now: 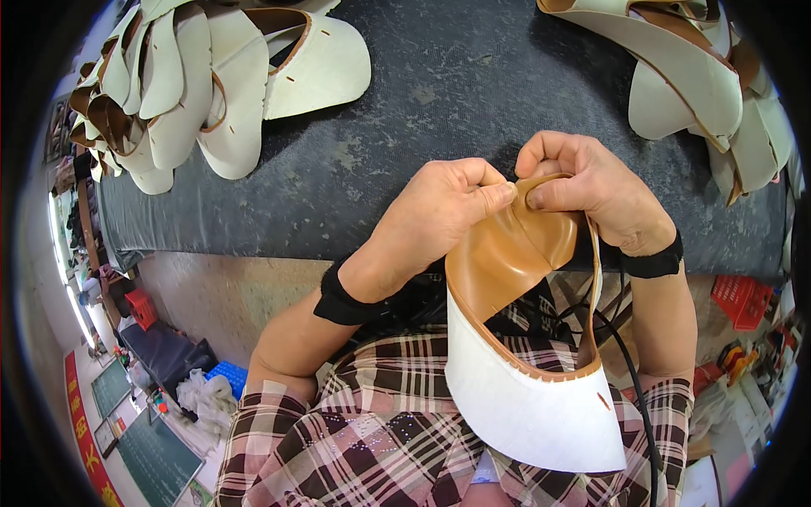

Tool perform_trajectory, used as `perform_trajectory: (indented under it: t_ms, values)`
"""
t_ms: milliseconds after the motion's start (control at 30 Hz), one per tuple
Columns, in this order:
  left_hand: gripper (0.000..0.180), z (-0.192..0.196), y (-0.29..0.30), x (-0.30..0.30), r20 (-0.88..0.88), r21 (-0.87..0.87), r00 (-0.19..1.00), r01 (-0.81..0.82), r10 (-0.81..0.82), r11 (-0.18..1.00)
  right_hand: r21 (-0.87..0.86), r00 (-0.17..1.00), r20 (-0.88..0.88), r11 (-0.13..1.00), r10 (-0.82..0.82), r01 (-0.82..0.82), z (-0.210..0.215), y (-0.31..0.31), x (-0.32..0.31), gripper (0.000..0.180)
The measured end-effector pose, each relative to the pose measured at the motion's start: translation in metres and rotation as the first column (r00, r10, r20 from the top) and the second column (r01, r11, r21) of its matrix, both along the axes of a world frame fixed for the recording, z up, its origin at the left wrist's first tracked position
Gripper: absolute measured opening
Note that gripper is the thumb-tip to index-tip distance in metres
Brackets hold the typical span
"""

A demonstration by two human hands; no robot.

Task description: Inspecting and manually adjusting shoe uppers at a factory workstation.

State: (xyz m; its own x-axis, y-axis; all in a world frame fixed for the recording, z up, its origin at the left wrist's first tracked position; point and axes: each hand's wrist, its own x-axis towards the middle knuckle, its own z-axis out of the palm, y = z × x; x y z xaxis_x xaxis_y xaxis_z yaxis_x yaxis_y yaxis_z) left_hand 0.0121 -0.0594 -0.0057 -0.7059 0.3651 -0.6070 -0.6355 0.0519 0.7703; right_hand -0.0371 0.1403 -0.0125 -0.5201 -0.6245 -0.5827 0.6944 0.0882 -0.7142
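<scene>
Between my hands hangs a shoe upper [532,414], white outside with a smooth tan lining [494,262] and a brown stitched edge. Its white rounded end points down over my plaid shirt. My left hand [439,207] pinches the top of the tan part between thumb and fingers. Right beside it, my right hand [596,186] grips the same end, its thumb pressed on the lining and fingers curled behind. Some of the fingers are hidden by the hands and the leather. Both wrists wear black bands.
A dark worn table [439,101] lies beyond my hands. Overlapping shoe uppers [232,93] are heaped at its left, with more uppers [676,72] at the right. A black cable [639,380] runs down by my right side. A red basket [742,302] stands at the right.
</scene>
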Motion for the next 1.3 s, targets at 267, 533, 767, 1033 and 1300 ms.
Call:
perform_trajectory:
  t_ms: [267, 533, 767, 1033, 1300]
  values:
    - [0.015, 0.014, 0.018, -0.001, 0.013, 0.085, 0.99, -0.142, 0.142, 0.986, -0.376, 0.951, 0.288, 0.9, -0.114, 0.222, -0.009, 0.013, -0.002, 0.02]
    - [0.014, 0.022, 0.04, 0.001, -0.052, 0.01, 0.984, -0.168, 0.169, 0.986, -0.413, 0.941, 0.321, 0.878, -0.109, 0.243, -0.007, 0.029, -0.006, 0.018]
    - [0.017, 0.024, 0.067, 0.007, 0.022, 0.121, 0.955, -0.296, 0.296, 0.947, -0.468, 0.943, 0.333, 0.868, 0.002, 0.164, -0.01, 0.053, -0.017, 0.018]
    - [0.018, 0.031, 0.079, 0.019, -0.066, 0.094, 0.952, -0.293, 0.3, 0.951, -0.505, 0.955, 0.274, 0.862, 0.112, 0.044, -0.008, 0.059, -0.025, 0.019]
    - [0.007, 0.043, 0.082, 0.018, -0.441, -0.492, 0.896, -0.203, -0.041, 0.847, -0.176, 0.984, -0.1, 0.97, 0.15, -0.166, 0.012, 0.056, -0.019, 0.021]
